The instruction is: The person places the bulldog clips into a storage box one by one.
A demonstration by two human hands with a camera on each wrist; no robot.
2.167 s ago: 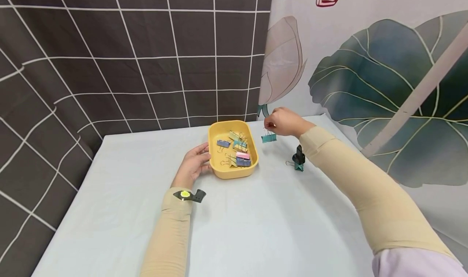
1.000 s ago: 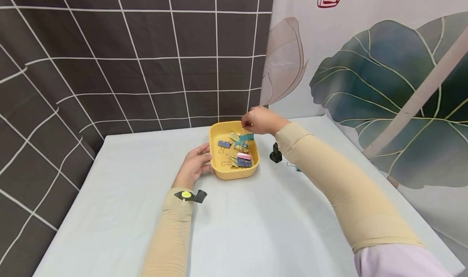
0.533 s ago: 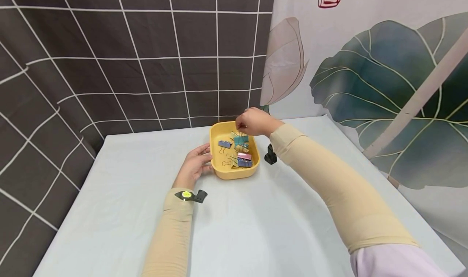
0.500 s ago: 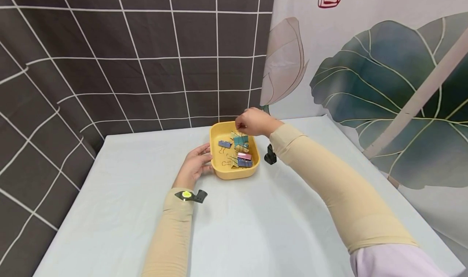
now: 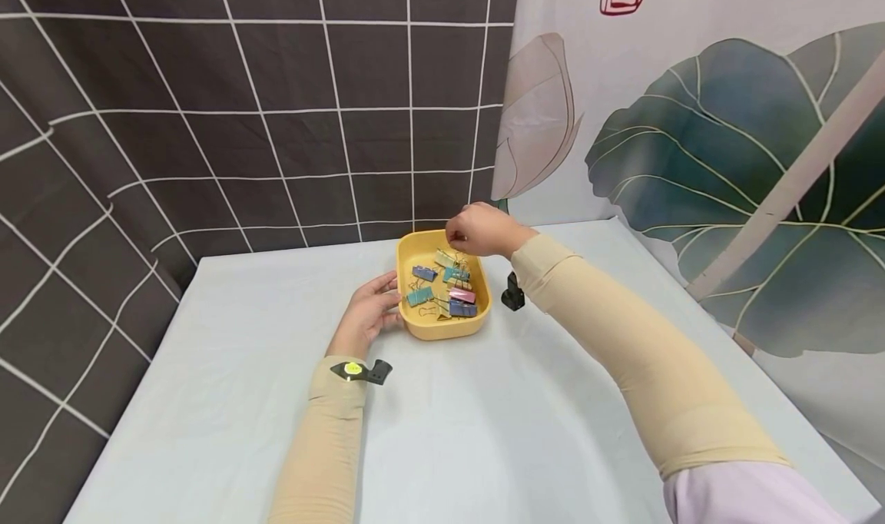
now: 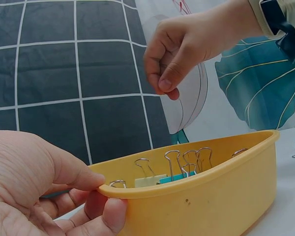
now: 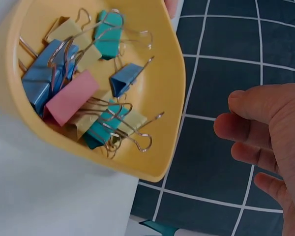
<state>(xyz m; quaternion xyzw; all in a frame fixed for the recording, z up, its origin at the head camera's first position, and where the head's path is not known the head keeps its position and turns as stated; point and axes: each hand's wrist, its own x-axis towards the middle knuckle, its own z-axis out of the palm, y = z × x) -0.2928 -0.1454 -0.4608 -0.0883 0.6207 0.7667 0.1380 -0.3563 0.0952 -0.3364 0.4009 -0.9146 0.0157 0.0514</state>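
With the left hand (image 5: 369,310) gripping the yellow plastic tray (image 5: 478,309) of coloured binder clips (image 5: 449,293), the empty, loosely curled right hand (image 5: 480,230) should lift clear without snagging wire handles

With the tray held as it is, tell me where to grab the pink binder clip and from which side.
Pinch the pink binder clip by its wire handles, coming from above. It lies flat among the other clips in the yellow tray, whose wall blocks any side approach. The left hand steadies the tray; the right hand hovers empty above.
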